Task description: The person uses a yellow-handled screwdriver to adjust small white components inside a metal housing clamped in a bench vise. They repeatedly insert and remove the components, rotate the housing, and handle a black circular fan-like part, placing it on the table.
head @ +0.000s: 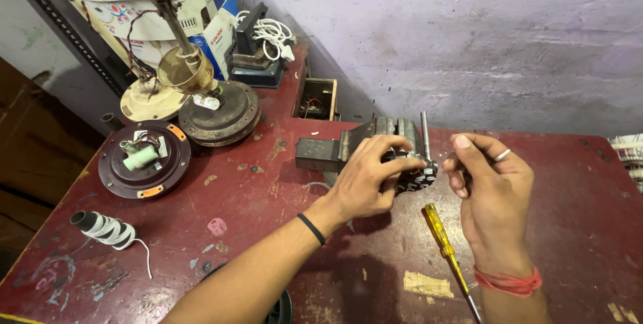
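Note:
A grey metal bench vise (335,151) stands on the dark red workbench (254,217), and a small dark motor core (416,178) sits at its jaws. My left hand (367,178) wraps over that core, with a black band on the wrist. My right hand (487,186) pinches something small at the core's right side; what it pinches is hidden by the fingers. A ring shows on one finger and a red thread on the wrist. A yellow-handled screwdriver (443,240) lies on the bench between my hands.
Fan motor housings (218,111) (143,160) and a tall fan assembly (175,62) crowd the back left. A small wooden box (317,99) and a white cable (271,32) stand near the wall. A taped coil (106,228) lies at the left.

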